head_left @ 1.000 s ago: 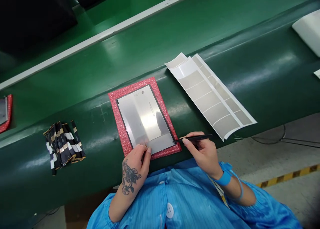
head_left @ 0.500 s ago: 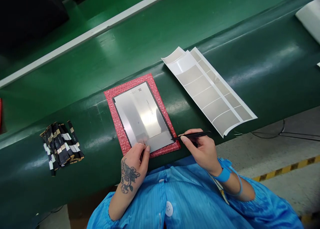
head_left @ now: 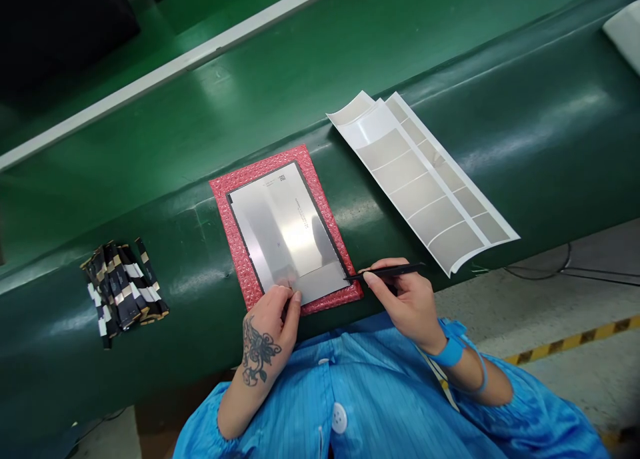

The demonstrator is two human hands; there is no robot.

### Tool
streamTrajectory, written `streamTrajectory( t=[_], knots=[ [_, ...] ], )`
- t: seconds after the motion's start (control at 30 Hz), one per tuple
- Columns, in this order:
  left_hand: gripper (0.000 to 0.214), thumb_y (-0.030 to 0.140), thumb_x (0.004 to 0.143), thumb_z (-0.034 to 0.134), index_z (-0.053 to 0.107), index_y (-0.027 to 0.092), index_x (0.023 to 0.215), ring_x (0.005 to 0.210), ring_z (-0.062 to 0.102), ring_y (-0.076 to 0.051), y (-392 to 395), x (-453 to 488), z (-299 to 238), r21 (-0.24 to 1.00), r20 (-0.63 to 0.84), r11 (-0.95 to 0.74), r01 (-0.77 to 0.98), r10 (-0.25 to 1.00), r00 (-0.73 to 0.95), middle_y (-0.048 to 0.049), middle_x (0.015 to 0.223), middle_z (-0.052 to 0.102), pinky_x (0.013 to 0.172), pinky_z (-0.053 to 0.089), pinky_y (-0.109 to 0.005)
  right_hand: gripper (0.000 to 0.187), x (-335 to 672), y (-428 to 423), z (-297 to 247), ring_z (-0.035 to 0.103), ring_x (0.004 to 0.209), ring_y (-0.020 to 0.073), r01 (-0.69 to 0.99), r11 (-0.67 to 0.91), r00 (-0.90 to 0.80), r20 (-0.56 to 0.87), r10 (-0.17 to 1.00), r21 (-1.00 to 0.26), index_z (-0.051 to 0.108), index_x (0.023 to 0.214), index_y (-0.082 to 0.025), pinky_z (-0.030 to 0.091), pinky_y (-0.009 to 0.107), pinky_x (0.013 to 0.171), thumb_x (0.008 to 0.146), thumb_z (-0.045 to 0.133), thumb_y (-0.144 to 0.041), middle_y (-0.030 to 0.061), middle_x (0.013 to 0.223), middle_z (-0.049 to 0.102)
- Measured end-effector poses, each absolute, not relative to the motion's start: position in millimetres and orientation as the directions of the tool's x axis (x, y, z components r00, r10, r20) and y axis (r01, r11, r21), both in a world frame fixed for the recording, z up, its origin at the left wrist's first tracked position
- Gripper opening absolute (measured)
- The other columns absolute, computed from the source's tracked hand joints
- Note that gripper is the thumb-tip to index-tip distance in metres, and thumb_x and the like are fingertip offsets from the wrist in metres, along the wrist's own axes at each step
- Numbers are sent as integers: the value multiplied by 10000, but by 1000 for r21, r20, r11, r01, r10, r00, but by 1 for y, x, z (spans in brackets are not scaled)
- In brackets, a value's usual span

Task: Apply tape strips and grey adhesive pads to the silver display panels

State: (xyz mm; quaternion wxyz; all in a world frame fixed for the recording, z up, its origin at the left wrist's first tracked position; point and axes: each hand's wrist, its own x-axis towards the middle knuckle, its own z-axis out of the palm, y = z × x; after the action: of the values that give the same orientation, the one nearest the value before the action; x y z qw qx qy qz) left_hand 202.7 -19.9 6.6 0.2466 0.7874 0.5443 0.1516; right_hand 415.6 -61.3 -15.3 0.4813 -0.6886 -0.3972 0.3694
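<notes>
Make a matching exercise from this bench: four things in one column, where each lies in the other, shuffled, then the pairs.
Things:
1. silver panel
2. black tweezers
3. sticker sheet
4. bundle of flex strips

Places:
A. on the green belt, far left of the pad
B. on the red bubble pad
C. in the right hand, tip at the panel's near right corner
D. on the belt right of the pad, ends curling up

Pairs: 1-B, 2-C, 3-D, 4-A
</notes>
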Motion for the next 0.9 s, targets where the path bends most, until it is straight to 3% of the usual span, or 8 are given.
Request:
streamTrajectory(
  t=[0.9],
  knots=[
    [272,261,930,481,524,188,671,500,496,-96,-19,203,5,552,-2,-313,773,926,376,42,565,483,500,353,-209,114,416,-60,-17,672,623,136,223,-135,406,-34,913,-965,657,810,-205,571,205,573,842,656,-315,8,750,679]
  ],
)
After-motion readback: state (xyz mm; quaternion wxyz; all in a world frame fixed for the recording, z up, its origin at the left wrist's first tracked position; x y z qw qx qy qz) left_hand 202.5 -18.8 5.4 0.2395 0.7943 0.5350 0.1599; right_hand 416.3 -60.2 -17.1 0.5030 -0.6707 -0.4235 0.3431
